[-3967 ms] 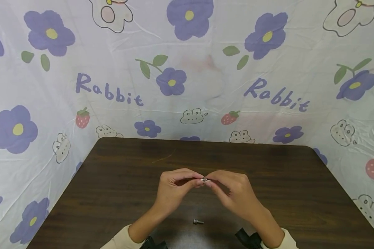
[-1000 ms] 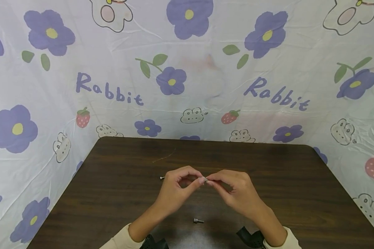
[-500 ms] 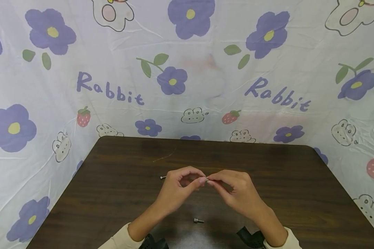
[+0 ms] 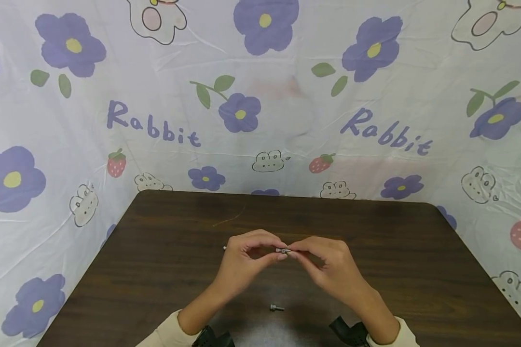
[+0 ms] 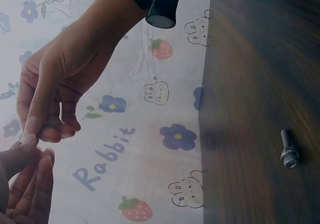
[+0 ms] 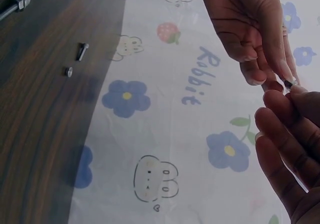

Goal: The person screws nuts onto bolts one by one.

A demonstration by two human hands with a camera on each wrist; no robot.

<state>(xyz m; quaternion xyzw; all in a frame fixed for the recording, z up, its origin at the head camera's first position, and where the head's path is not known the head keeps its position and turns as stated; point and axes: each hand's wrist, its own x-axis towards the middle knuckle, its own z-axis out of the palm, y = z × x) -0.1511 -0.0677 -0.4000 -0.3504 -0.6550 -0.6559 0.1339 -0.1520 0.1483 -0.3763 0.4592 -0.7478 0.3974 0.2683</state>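
Both hands meet above the middle of the table around a small silver screw [image 4: 282, 250]. My left hand [image 4: 247, 260] holds its left end between thumb and index finger. My right hand [image 4: 325, 262] pinches the other end with its thumb and index fingertip. A wider collar, like a nut, shows partway along the screw in the head view. Seen from the right wrist, only a small shiny bit of the screw [image 6: 288, 85] shows between the fingertips. In the left wrist view the fingers hide it.
A thicker bolt [image 4: 276, 308] with a nut on it lies on the dark wooden table [image 4: 417, 270], nearer than the hands. Beyond the left hand lie a small screw [image 6: 83, 50] and a small nut [image 6: 68, 72]. A flower-printed cloth [image 4: 304, 120] stands behind the table.
My left thumb has moved down and the left hand slightly left, so the screw it covered half a second ago now shows. My right hand stays almost still. The bolt has not moved.
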